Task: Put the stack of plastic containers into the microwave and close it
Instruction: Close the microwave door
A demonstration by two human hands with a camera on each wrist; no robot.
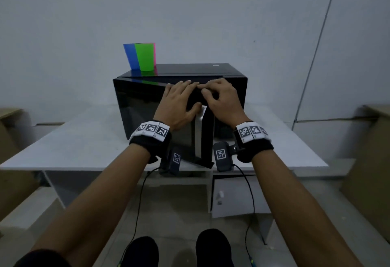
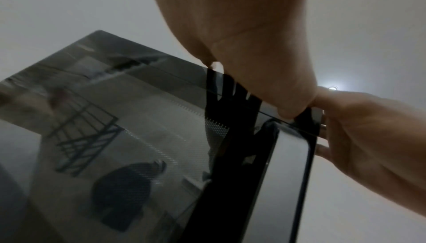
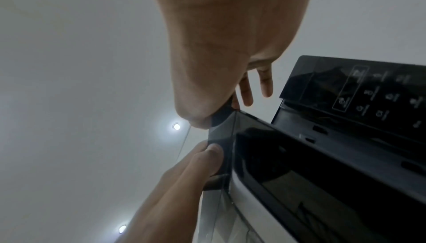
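Note:
A stack of plastic containers (image 1: 141,57), showing blue, green and pink, stands on the back left of the top of a black microwave (image 1: 232,75). The microwave door (image 1: 143,110) is slightly ajar, hinged on the left. My left hand (image 1: 181,98) lies flat on the upper right of the door front, thumb near the silver handle (image 1: 199,131). My right hand (image 1: 219,98) curls its fingers round the door's free top corner. The right wrist view shows the gap between the door edge (image 3: 221,137) and the control panel (image 3: 373,90). The cavity's inside is hidden.
The microwave sits on a white table (image 1: 84,144) against a grey wall. Cardboard boxes stand on the floor at the left (image 1: 10,150) and right (image 1: 371,161). The table edge is close to my wrists.

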